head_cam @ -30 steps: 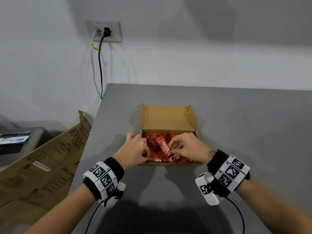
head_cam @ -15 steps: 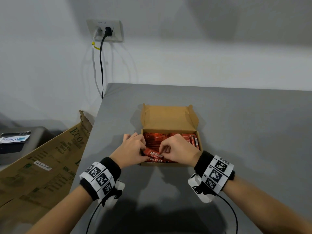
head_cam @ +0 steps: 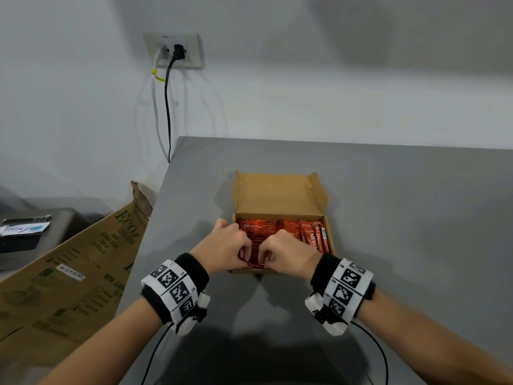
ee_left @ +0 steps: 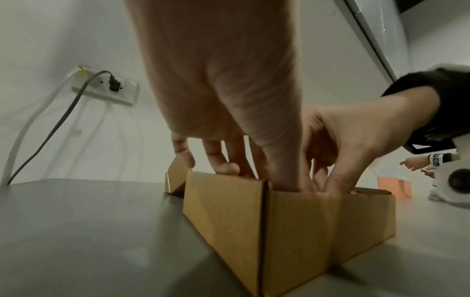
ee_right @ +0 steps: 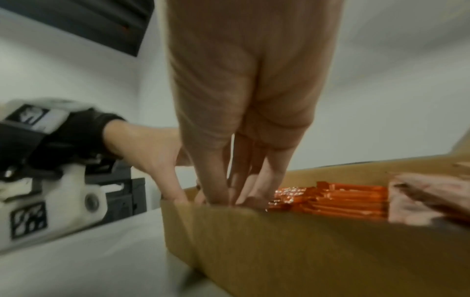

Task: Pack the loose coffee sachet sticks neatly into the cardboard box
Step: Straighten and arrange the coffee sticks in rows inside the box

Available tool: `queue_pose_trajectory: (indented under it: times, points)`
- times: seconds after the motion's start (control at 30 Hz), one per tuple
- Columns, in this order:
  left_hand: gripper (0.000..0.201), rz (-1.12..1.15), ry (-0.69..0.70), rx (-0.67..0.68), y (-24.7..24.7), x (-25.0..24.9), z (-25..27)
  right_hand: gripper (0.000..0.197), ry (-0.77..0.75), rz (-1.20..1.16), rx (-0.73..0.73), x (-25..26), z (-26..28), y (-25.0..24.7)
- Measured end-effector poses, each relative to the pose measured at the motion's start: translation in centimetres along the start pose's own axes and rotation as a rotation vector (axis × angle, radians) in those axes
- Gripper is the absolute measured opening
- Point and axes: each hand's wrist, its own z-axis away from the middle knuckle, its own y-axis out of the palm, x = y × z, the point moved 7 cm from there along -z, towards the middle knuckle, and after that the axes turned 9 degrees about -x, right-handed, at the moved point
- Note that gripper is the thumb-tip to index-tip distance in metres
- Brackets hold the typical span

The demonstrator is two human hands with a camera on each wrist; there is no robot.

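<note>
Both hands are working down inside the cardboard box (head_cam: 279,194) sitting near the left edge of the tabletop (head_cam: 402,218), lid flap standing open at the back. The left hand (head_cam: 226,250) and right hand (head_cam: 288,252) are both curling fingers around one red coffee stick (head_cam: 254,255) at the front wall. More sticks (head_cam: 313,236) are lying packed inside.

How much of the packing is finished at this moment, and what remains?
Done: the open box holds rows of red sachets, and none lie loose on the table. In hand: the left hand and right hand work one sachet down by the near wall. Left: seat it; the lid is open.
</note>
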Motion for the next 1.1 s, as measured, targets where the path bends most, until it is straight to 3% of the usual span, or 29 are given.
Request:
queue_pose_trajectory:
  times: [0.2, 0.3, 0.43, 0.7, 0.83, 0.9, 1.0, 1.1]
  points:
    - [0.010, -0.063, 0.041, 0.022, 0.4, -0.3, -0.7, 0.014, 0.375, 0.114, -0.439, -8.3, 2.5, -7.3]
    - [0.009, -0.057, 0.054, 0.035, 0.6, -0.3, -1.0, 0.018, 0.514, 0.230, -0.387, -10.5, 3.8, -7.7]
    - [0.015, -0.016, 0.041, 0.063, 0.6, 0.1, -0.9, 0.030, 0.571, 0.231, -0.298, -10.4, 4.6, -6.1]
    - [0.011, -0.041, 0.039, 0.042, 0.8, 0.0, -0.8, 0.034, 0.617, 0.289, -0.143, -9.2, 4.6, -4.9]
    - [0.010, -0.025, 0.017, 0.055, 0.9, 0.2, -0.7, 0.018, 0.674, 0.231, -0.238, -10.1, 5.0, -5.5]
    - [0.009, -0.025, 0.018, 0.055, 1.0, 0.1, -0.8, 0.020, 0.670, 0.191, -0.319, -10.6, 5.3, -6.1]
    - [0.010, -0.025, 0.015, 0.055, 1.0, 0.1, -0.8, 0.021, 0.499, -0.074, -0.473, -9.7, 4.9, -6.8]
    - [0.010, -0.016, 0.014, 0.051, 1.0, 0.0, -0.8, 0.009, 0.326, -0.368, -0.544, -7.4, 4.5, -6.8]
